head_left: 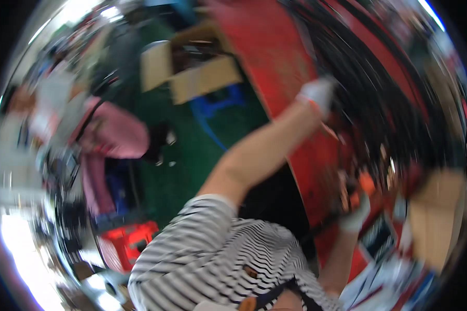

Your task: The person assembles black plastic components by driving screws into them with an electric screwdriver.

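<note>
My left hand (317,95), in a white glove, reaches out across the red table (275,67) to the near edge of a bundle of long black cables (368,78). Its fingers are smeared by motion, so whether they grip a cable is unclear. Lower down, my right hand (356,215), also in a white glove, is beside a blurred orange object (366,182) and several small copper-coloured pieces (346,194). The blur hides its fingers and anything in them.
An open cardboard box (205,80) rests on a blue stool (220,103) left of the table. A person in pink (117,132) is at the left, near a red crate (124,243). Brown cardboard (436,217) and a dark-screened device (379,238) lie at the right.
</note>
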Demonstrator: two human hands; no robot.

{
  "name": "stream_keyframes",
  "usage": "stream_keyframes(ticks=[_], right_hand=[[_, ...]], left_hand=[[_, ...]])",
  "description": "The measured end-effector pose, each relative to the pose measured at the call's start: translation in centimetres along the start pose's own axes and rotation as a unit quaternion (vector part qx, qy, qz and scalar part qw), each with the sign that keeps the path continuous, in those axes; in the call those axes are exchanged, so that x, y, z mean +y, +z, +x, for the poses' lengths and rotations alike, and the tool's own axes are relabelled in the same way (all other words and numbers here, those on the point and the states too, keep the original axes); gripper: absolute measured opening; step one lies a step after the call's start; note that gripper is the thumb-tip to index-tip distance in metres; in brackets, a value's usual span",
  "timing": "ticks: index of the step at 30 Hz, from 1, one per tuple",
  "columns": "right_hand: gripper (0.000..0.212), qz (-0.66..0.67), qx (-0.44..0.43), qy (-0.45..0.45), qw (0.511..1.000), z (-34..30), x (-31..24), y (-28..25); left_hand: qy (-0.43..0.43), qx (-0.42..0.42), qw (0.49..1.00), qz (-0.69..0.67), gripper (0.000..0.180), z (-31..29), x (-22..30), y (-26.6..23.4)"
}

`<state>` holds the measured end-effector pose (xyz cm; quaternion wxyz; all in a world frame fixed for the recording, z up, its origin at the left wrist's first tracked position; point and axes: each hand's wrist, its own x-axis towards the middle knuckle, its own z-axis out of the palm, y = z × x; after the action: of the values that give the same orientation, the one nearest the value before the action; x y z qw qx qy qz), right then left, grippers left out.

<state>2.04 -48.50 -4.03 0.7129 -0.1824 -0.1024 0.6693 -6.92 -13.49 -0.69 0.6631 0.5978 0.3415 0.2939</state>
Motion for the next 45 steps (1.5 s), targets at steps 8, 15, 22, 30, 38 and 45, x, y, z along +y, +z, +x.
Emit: stream_keyframes(ticks=[8,15,22,30,38,45], right_hand=[[0.053,-0.082,0.123,-0.009,0.989,3.2,2.4,6.4],[0.041,-0.147,0.114,-0.039,0.982,1.6,2.7,6.2],[0.040,-0.231,0.150,-0.053,0.960,1.8,2.0,6.8],[0.046,-0.243,0.166,-0.024,0.955,2.4,2.3,6.8],[0.041,-0.276,0.171,-0.006,0.946,2.2,2.8,7.1],[0.043,-0.308,0.195,0.028,0.931,0.2,2.3,8.7]], left_hand=[[-0.183,-0.059,0.933,-0.302,0.030,-6.1,-0.9,-4.8],[-0.258,-0.087,0.931,-0.244,0.027,-11.7,-1.5,0.2],[-0.273,-0.155,0.941,-0.126,0.031,-14.0,0.1,1.3],[-0.304,-0.123,0.927,-0.183,0.035,-15.8,-0.1,0.6],[-0.302,-0.139,0.940,-0.079,0.032,-17.9,0.6,1.0],[-0.283,-0.113,0.949,-0.083,0.033,-18.8,0.7,2.5]])
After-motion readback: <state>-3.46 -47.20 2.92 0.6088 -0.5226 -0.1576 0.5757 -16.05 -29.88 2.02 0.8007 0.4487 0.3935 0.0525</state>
